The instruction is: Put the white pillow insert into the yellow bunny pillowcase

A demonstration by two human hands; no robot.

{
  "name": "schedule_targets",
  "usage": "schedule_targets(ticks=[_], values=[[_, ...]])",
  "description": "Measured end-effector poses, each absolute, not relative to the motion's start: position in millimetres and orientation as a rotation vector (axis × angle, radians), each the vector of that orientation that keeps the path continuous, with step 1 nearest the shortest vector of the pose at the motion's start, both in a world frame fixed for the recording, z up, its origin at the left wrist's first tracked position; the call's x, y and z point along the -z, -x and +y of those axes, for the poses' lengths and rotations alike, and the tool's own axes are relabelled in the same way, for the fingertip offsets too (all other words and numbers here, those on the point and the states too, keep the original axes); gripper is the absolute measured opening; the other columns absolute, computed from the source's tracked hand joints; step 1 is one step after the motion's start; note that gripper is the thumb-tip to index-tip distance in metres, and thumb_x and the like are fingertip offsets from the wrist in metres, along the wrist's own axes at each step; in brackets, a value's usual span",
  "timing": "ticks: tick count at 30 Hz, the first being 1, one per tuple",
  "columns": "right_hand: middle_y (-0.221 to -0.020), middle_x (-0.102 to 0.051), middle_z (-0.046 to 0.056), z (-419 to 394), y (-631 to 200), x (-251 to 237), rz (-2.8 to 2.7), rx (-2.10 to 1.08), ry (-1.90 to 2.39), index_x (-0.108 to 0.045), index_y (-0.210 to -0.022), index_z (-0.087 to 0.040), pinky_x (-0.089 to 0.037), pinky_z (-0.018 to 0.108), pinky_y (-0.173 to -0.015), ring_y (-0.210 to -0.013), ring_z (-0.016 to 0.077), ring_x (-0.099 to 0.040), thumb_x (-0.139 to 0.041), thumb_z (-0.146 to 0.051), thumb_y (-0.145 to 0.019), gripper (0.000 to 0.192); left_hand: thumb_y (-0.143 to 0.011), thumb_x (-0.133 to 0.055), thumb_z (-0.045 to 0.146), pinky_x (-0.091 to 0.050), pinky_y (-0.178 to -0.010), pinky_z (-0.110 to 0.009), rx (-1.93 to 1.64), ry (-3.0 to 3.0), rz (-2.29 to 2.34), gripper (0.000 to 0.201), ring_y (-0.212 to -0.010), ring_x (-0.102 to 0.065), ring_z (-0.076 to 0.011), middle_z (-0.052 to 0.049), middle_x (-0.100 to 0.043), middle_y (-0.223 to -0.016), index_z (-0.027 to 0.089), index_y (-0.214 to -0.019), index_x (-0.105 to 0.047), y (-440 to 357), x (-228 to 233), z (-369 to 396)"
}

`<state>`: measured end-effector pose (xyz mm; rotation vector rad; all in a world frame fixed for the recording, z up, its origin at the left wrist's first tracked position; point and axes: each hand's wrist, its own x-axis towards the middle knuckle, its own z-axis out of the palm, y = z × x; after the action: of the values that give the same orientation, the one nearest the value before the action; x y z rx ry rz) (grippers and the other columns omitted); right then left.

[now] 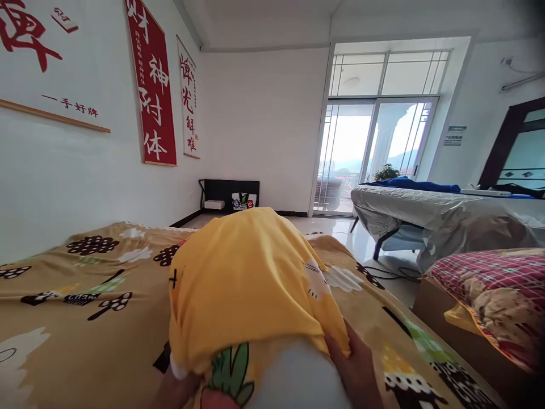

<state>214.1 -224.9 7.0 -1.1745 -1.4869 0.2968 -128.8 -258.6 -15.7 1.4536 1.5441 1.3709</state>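
A yellow pillowcase (251, 278) bulges up in front of me, with a black cross mark on its left side and a pale printed patch on its right. Below its lower edge shows a rounded whitish area (302, 375), possibly a pillow, beside a green leaf print (232, 372). My left hand (181, 389) grips the pillowcase at its lower left corner, fingers partly hidden under the cloth. At the lower right edge, my right hand (355, 363) is closed on the fabric, its fingers pinching a fold. Beneath lies a tan patterned bedsheet (123, 324).
A box (438, 312) topped by a red plaid quilt (498, 295) stands at the right. Behind it is a plastic-covered table (395, 207). Cables (392, 272) lie on the floor. A black low stand (230, 187) sits by the far wall, left of glass doors (374, 147).
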Motion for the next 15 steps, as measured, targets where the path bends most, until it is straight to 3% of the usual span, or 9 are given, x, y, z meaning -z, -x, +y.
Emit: schedule_targets(ticks=[4, 6, 9, 11, 15], values=[[-0.110, -0.067, 0.013, -175, -201, 31, -1.620, -0.426, 1.417, -0.061, -0.122, -0.013, -0.053, 0.030, -0.080, -0.095, 0.0229, -0.066, -0.035, -0.068, -0.084, 0.071, -0.069, -0.063, 0.040, -0.055, -0.072, -0.040, -1.279, -1.387, 1.694, 0.024, -0.082, -0.065, -0.0285, -0.008, -0.068, -0.077, 0.016, -0.073, -0.063, 145, 19, -190], [-0.116, -0.065, 0.012, -163, -205, 50, -1.723, -0.500, 1.530, -0.062, -0.121, -0.015, -0.052, 0.033, -0.087, -0.104, 0.0235, -0.064, -0.029, -0.067, -0.087, 0.070, -0.066, -0.060, 0.041, -0.055, -0.068, -0.041, -1.244, -1.346, 1.751, 0.024, -0.076, -0.066, -0.0299, -0.009, -0.067, -0.070, 0.017, -0.070, -0.060, 157, 33, -179], [-0.104, -0.068, 0.010, -164, -225, 59, -1.828, -0.468, 1.643, -0.067, -0.109, -0.020, -0.052, 0.035, -0.082, -0.093, 0.0224, -0.066, -0.022, -0.065, -0.090, 0.067, -0.073, -0.056, 0.048, -0.057, -0.067, -0.038, -1.420, -1.406, 1.804, 0.042, -0.077, -0.069, -0.0272, -0.011, -0.071, -0.084, 0.015, -0.097, -0.061, 183, 53, -194], [-0.104, -0.067, 0.009, -172, -241, 53, -1.905, -0.281, 1.635, -0.066, -0.115, -0.022, -0.053, 0.032, -0.076, -0.084, 0.0195, -0.066, -0.028, -0.062, -0.091, 0.060, -0.080, -0.053, 0.049, -0.057, -0.074, -0.034, -1.589, -1.724, 1.818, 0.049, -0.088, -0.069, -0.0240, -0.011, -0.070, -0.106, 0.017, -0.117, -0.055, 199, 59, -212], [-0.124, -0.059, 0.007, -177, -246, 46, -2.070, 0.281, 1.393, -0.054, -0.133, -0.027, -0.051, 0.032, -0.088, -0.106, 0.0192, -0.060, -0.048, -0.042, -0.087, 0.048, -0.083, -0.059, 0.031, -0.048, -0.099, -0.032, -1.366, -2.765, 1.597, 0.052, -0.119, -0.058, -0.0221, -0.008, -0.060, -0.130, 0.024, -0.134, -0.049, 198, 56, -230]])
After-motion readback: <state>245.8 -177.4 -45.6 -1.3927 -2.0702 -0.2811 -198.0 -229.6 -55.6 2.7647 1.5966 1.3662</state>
